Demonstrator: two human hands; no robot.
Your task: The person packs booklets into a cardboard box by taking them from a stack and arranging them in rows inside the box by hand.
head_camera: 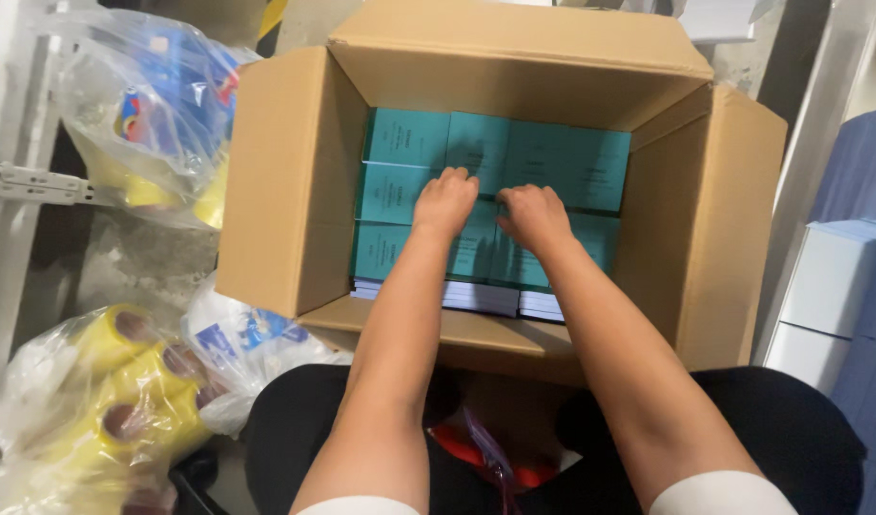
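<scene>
Left hand: flat, palm down on the teal packets
Right hand: flat beside it, pressing the same layer
Cardboard box: open, flaps out, packets in rows
Yellow rolls: bagged, lower left

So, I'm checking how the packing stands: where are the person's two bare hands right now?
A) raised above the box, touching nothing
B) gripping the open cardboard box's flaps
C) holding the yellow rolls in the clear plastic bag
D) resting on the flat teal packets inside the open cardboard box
D: the left hand and right hand lie palm down, side by side, on the flat teal packets stacked inside the open brown cardboard box.
</scene>
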